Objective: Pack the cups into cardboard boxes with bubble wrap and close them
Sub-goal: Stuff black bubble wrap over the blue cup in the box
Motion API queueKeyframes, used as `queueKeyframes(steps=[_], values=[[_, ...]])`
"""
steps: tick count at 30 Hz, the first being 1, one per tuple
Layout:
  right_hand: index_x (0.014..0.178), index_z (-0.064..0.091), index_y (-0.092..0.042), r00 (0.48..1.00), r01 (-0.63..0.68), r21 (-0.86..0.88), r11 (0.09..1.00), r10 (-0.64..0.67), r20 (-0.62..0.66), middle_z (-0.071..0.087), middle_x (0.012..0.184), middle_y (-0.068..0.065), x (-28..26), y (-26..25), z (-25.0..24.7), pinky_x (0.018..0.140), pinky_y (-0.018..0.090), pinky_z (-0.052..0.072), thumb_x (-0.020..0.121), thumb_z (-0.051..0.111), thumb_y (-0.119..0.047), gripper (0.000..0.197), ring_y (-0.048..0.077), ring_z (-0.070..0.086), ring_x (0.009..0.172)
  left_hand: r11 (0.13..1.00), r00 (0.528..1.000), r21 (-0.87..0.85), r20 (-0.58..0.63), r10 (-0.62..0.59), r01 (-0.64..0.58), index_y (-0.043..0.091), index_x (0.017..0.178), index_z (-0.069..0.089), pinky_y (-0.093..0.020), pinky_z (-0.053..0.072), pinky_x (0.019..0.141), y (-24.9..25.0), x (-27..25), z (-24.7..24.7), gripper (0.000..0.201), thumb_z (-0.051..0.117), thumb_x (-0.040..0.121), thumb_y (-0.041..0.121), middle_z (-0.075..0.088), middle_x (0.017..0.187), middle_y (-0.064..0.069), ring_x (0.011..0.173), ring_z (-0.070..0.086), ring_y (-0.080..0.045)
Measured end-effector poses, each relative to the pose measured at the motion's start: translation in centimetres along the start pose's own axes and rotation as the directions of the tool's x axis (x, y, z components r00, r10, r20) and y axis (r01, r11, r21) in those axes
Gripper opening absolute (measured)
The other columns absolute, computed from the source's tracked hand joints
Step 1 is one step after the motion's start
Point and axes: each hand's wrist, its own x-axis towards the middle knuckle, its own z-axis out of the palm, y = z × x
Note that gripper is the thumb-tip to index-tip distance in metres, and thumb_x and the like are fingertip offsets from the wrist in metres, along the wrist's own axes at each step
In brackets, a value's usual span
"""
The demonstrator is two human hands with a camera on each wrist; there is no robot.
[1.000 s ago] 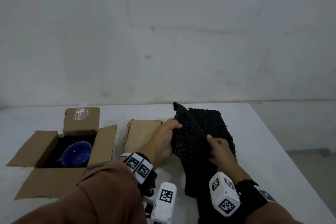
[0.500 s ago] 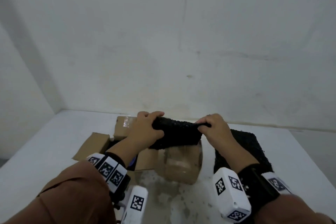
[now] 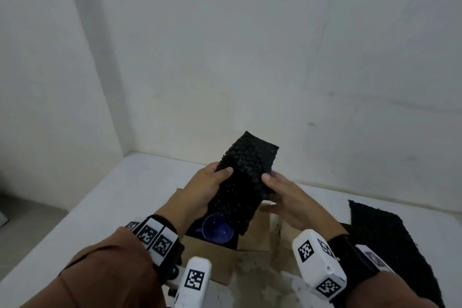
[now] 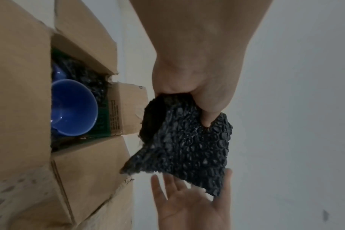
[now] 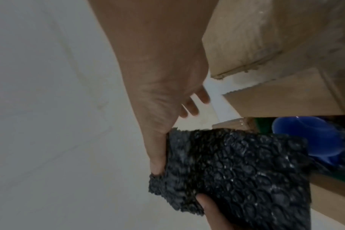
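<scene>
A blue cup lies in an open cardboard box lined with black bubble wrap. My left hand grips a folded piece of black bubble wrap, tilted up above the box's opening. Beside it, my right hand has straight fingers, and only its thumb touches the wrap's right edge. The left wrist view shows my left hand pinching the wrap, with the cup in the box. In the right wrist view my right hand lies along the wrap, near the cup.
A second sheet of black bubble wrap lies flat on the white table at the right. More cardboard stands just right of the open box. A white wall corner rises behind the table.
Both hands held the wrap level over the boxes half a second ago. Now my left hand alone grips it, tilted over the open box. My right hand has let go and opened.
</scene>
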Motion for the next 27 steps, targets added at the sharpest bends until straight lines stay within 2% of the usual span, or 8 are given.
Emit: queueKeyframes(steps=[5,11,13,16,18,20,25,27], values=[[0.126,0.054,-0.022,0.984,0.051,0.034,0.998,-0.056,0.167,0.065,0.122,0.005,1.5,1.3,2.3,0.092,0.044,0.049,0.079,0.064,-0.024,0.047,0.025,0.061,0.111,0.997,0.999,-0.066,0.016,-0.042,0.043,0.024,0.123,0.055,-0.045,0.056,0.088,-1.2,1.1,-2.6,0.033,0.054,0.093,0.010,0.068,0.115,-0.015,0.105,0.067,-0.033],[0.081,0.073,0.000,0.989,0.099,-0.038,0.994,-0.103,-0.105,0.070,0.079,0.012,3.6,1.5,3.7,0.076,0.032,0.052,0.080,0.054,0.014,0.024,0.029,0.062,0.083,0.965,0.977,-0.196,0.157,-0.147,0.176,0.004,0.112,0.063,-0.039,0.057,0.074,-1.6,2.0,-5.4,0.028,0.041,0.097,0.011,0.070,0.107,-0.018,0.093,0.067,-0.031],[0.087,0.066,0.013,0.985,0.061,-0.101,0.993,-0.076,-0.152,0.065,0.088,0.019,4.3,1.6,3.6,0.082,0.042,0.049,0.076,0.058,0.006,0.015,0.032,0.058,0.088,0.943,0.962,-0.222,0.177,-0.210,0.247,0.005,0.108,0.057,-0.039,0.054,0.072,-1.6,2.5,-6.4,0.032,0.036,0.093,0.023,0.065,0.096,-0.014,0.084,0.063,-0.028],[0.093,0.068,-0.005,0.986,-0.042,-0.104,0.994,0.024,-0.166,0.064,0.101,0.018,4.8,1.5,3.3,0.096,0.052,0.046,0.074,0.057,-0.019,0.026,0.032,0.059,0.097,0.956,0.937,-0.085,0.240,-0.254,0.281,0.013,0.102,0.057,-0.040,0.057,0.068,-1.3,3.0,-7.0,0.024,0.042,0.094,0.030,0.059,0.090,-0.008,0.080,0.061,-0.026],[0.086,0.070,-0.013,0.976,-0.010,-0.145,0.989,-0.022,-0.215,0.067,0.099,0.010,4.8,1.8,3.3,0.093,0.046,0.047,0.079,0.060,-0.032,0.023,0.026,0.061,0.095,0.973,0.934,0.065,0.271,-0.232,0.223,0.016,0.096,0.054,-0.034,0.056,0.062,-1.2,3.1,-6.7,0.012,0.046,0.093,0.007,0.058,0.091,-0.008,0.078,0.060,-0.022],[0.083,0.068,-0.018,0.961,0.060,-0.245,0.968,-0.122,-0.246,0.066,0.097,0.003,4.7,2.0,3.4,0.084,0.035,0.047,0.078,0.066,-0.041,0.023,0.020,0.060,0.093,0.977,0.949,0.128,0.246,-0.197,0.170,0.017,0.097,0.046,-0.028,0.051,0.054,-1.5,3.5,-6.6,0.031,0.047,0.086,-0.012,0.055,0.095,-0.012,0.079,0.058,-0.022],[0.131,0.035,-0.039,0.991,-0.044,-0.228,0.973,0.014,-0.131,0.054,0.117,-0.003,5.1,2.9,3.0,0.087,0.034,0.052,0.071,0.076,-0.007,0.080,0.021,0.058,0.108,0.992,0.987,0.092,0.127,-0.103,0.091,0.017,0.114,0.052,-0.033,0.049,0.070,-2.0,4.5,-6.1,0.042,0.052,0.084,-0.013,0.059,0.111,-0.014,0.092,0.058,-0.025],[0.130,0.043,-0.033,0.984,-0.019,-0.208,0.978,-0.018,-0.176,0.058,0.118,0.003,5.1,2.9,3.0,0.089,0.038,0.053,0.070,0.070,0.006,0.076,0.025,0.061,0.107,0.995,0.984,0.045,0.146,-0.097,0.092,0.014,0.111,0.057,-0.039,0.047,0.079,-2.2,4.7,-6.0,0.034,0.052,0.087,-0.010,0.060,0.110,-0.012,0.094,0.058,-0.024]])
